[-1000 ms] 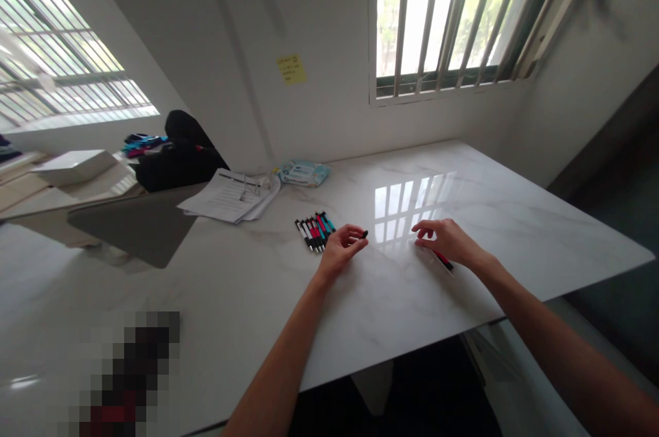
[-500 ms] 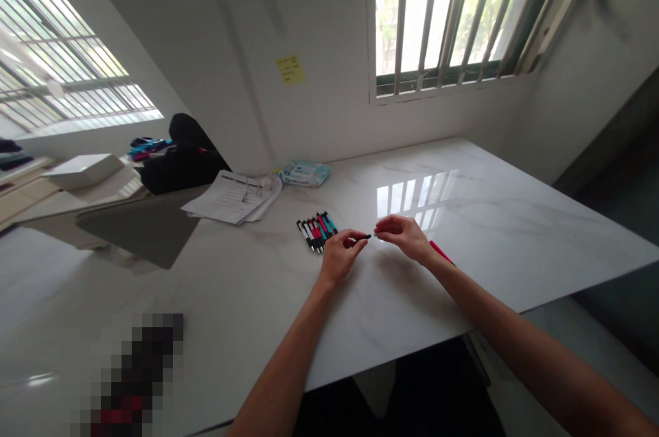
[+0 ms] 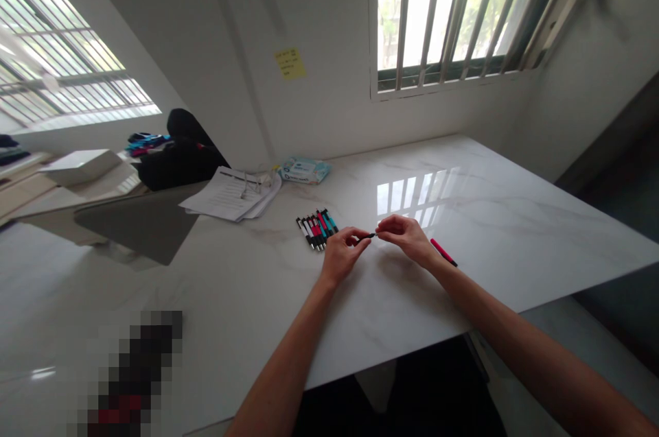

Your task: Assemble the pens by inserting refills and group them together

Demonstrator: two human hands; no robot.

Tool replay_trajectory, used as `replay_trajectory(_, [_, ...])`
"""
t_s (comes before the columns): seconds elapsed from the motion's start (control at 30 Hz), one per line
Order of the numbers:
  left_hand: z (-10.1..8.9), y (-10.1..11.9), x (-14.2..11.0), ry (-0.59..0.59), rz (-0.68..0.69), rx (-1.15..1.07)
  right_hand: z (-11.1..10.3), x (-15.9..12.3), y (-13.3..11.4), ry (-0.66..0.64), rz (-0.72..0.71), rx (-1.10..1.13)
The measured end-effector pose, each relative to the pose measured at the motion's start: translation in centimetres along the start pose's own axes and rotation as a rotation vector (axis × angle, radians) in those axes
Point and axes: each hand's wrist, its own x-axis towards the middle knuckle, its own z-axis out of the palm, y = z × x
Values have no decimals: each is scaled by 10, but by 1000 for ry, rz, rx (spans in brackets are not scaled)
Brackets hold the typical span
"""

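My left hand [image 3: 342,252] pinches a small black pen part [image 3: 364,237] just above the white marble table [image 3: 504,217]. My right hand [image 3: 406,234] is closed in a pinch right at the tip of that part; what its fingers hold is too small to make out. A red pen piece [image 3: 443,252] lies on the table just right of my right wrist. A row of several pens [image 3: 316,228] in black, red and blue lies left of my left hand.
A stack of papers [image 3: 229,194] and a blue wipes pack [image 3: 303,170] lie toward the wall. A black bag [image 3: 178,152] and a grey board [image 3: 134,224] sit at the left. A yellow sticky note [image 3: 289,62] is on the wall.
My right hand lifted off the red pen piece on the table and moved left to meet my left hand at the black part. My left hand stayed in place.
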Motion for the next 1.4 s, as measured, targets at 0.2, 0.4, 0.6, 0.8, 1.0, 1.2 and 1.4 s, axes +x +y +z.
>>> replay_trajectory(0.2, [0, -2, 0, -13, 12, -15, -2, 0, 0, -7, 3, 17])
replay_trajectory(0.4, [0, -2, -1, -13, 38, 4, -2, -1, -1, -22, 11, 11])
replay_trajectory(0.6, [0, 0, -1, -14, 41, 18, -1, -1, -1, -35, 1, -44])
replay_trajectory(0.8, [1, 1, -1, -24, 56, 29, -1, -4, -6, -54, -55, -254])
replay_trajectory(1.0, [1, 0, 0, -24, 41, 24, -1, -6, -8, -95, -69, -335])
replay_trajectory(1.2, [1, 0, -1, -17, 52, 19, -2, -6, -7, -111, -59, -527])
replay_trajectory(1.4, [1, 1, 0, -27, 63, 15, 0, -9, -10, -114, -99, -531])
